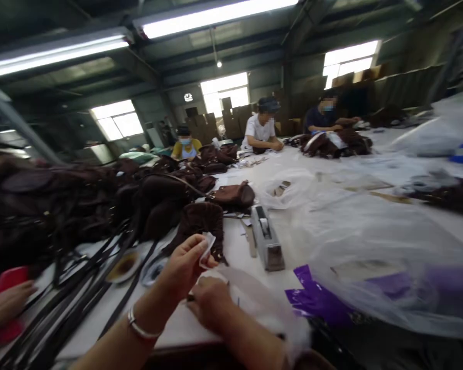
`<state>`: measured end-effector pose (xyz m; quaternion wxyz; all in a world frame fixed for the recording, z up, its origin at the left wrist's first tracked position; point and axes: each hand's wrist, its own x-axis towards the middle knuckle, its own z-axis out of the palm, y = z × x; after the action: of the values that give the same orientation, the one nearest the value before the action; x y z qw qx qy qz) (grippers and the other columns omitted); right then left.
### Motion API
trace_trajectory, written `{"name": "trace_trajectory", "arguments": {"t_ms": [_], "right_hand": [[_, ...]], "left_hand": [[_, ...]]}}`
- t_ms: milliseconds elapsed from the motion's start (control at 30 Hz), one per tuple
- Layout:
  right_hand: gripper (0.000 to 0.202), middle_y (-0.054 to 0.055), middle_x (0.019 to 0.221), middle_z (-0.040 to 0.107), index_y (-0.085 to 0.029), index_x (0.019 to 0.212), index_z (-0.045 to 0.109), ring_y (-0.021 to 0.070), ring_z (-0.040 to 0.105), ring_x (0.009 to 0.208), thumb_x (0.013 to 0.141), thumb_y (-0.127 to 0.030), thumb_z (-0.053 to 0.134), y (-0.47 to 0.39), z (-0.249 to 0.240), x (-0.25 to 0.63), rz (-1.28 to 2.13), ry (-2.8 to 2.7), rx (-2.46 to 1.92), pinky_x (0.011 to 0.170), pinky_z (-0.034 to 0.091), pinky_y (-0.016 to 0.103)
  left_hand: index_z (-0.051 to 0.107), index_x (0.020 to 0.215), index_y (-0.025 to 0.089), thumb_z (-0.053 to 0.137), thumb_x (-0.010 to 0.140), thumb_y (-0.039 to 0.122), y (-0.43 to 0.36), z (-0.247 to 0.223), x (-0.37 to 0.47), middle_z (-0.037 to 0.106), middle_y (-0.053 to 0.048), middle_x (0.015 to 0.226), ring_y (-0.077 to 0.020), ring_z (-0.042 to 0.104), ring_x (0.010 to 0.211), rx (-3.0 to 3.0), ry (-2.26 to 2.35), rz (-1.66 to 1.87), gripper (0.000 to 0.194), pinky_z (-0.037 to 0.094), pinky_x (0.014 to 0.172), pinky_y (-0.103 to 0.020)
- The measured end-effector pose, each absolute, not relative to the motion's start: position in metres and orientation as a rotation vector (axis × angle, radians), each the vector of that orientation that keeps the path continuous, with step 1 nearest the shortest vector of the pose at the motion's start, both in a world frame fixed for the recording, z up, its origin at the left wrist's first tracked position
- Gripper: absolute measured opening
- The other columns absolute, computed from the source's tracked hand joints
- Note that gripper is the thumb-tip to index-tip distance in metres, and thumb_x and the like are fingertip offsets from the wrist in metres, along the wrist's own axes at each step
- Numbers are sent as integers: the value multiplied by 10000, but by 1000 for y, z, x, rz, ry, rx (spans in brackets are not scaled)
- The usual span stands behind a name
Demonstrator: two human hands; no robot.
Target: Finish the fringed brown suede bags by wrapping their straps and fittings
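Film (209,240): translucent, likely light, soft, slippery, best taken by its edge; my left hand (188,258) pinches it, my right hand (215,302) curls, contents unclear.

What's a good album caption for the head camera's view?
Left hand pinches a filmy scrap, right hand just below, with a tape dispenser and dark bags nearby.
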<state>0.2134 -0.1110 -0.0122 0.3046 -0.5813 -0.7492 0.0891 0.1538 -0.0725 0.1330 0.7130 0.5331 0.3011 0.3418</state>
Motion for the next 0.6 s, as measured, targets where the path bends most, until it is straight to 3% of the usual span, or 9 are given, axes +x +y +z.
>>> {"name": "trace_trajectory", "arguments": {"t_ms": [133,267,333,433,533,600], "right_hand": [[183,50,782,656,-195,770,676,165,599,723,901,-293,594,-111,-18,202,201,-2045,-1608,649,426,270],[233,54,847,643,-206,916,691,182,602,791,958,-334,501,-112,-23,204,155,-2039,-1544,679,404,286],[242,54,870,644,-207,987,687,185,605,821,962,-352,495,-115,-24,202,120,-2036,-1537,717,411,290],[254,60,889,646,-208,1029,682,200,614,844,945,-388,524,-118,-24,195,71,-2075,-1585,730,423,299],[244,66,881,650,-207,987,687,212,620,830,941,-376,517,-117,-21,186,29,-2096,-1666,716,431,311],[245,70,871,661,-200,944,683,217,624,817,942,-359,497,-115,-18,182,56,-2075,-1705,718,441,320]], "left_hand": [[530,829,172,822,675,372,-46,128,81,500,81,577,-25,397,407,1105,821,984,386,374,452,-172],[550,800,157,797,665,447,-32,110,34,503,61,580,-39,404,427,1164,960,1097,404,289,416,-174],[584,780,143,767,687,474,-28,96,19,498,53,579,-50,417,460,1229,1003,1102,389,305,440,-187],[670,824,116,726,728,455,-24,77,0,602,-6,682,-90,503,589,1377,1034,1076,357,396,550,-218],[735,892,110,693,752,402,-23,62,-14,683,-50,820,-140,569,735,1501,1026,991,327,439,677,-253],[754,873,118,668,765,388,-24,55,-21,687,-42,789,-143,565,711,1550,1037,899,303,425,660,-256]]}}
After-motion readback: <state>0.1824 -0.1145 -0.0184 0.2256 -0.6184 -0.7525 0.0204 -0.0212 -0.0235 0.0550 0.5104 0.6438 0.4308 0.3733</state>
